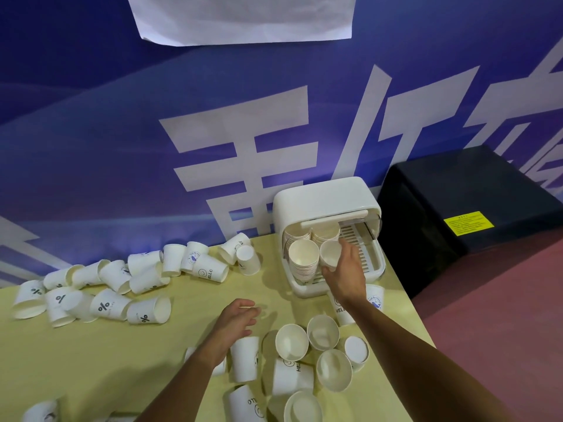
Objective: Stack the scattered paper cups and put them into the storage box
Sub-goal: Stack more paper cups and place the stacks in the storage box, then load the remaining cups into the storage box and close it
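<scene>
The white storage box (323,199) stands open at the table's far right, with several stacks of cups inside. My right hand (347,269) reaches into its mouth and grips a stack of paper cups (329,253) beside another stack (303,260). My left hand (239,318) hovers over the table's middle, fingers apart, holding nothing. Several loose white paper cups (292,342) lie and stand near the front right. A long row of tipped cups (146,275) runs along the back left.
The yellow table (91,360) ends at a right edge close to the box, with red floor beyond. A black cabinet (466,202) stands right of the box. A blue banner wall (122,132) rises directly behind the table.
</scene>
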Available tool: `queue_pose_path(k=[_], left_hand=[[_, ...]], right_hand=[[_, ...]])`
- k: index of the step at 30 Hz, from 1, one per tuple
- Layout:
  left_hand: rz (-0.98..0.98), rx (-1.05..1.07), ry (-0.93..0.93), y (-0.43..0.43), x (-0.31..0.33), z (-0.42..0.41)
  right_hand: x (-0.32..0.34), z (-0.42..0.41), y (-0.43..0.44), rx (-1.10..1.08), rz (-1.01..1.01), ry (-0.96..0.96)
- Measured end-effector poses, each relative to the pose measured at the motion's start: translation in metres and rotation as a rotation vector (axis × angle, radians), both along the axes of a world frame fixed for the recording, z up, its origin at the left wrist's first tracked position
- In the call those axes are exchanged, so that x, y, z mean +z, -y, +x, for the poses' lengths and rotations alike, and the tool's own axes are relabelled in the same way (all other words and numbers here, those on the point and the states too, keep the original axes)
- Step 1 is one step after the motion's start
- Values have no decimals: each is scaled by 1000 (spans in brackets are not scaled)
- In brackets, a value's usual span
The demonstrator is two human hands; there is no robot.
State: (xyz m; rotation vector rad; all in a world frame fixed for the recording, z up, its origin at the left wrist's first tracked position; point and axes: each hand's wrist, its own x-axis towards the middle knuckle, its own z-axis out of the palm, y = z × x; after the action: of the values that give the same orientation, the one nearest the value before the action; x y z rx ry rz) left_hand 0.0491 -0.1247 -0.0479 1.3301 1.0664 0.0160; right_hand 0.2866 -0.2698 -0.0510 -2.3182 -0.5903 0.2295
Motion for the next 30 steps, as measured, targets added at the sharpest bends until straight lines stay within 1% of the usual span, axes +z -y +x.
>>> queue_pose_path(k=[10, 12, 16, 20, 22, 25, 30], left_hand=[[-4, 27, -11, -7, -7, -11], [-7, 30, -16, -8, -8, -12], [-3, 24, -19, -10, -7, -15], [1, 12, -12, -10, 1, -18], [3, 22, -5, -11, 6, -24], [11, 40, 6, -17, 11, -37], [26, 113, 19, -35, 15, -77]], right_hand=[[-15, -4, 0, 68, -205, 2], [-15, -5, 0, 69, -217, -9], [-7, -17, 0, 43, -164, 52], [9, -42, -3, 11, -2, 129], [17, -59, -9, 30, 75, 154], [28, -84, -23, 123, 116, 215], [31, -132, -58, 362, 17, 269]])
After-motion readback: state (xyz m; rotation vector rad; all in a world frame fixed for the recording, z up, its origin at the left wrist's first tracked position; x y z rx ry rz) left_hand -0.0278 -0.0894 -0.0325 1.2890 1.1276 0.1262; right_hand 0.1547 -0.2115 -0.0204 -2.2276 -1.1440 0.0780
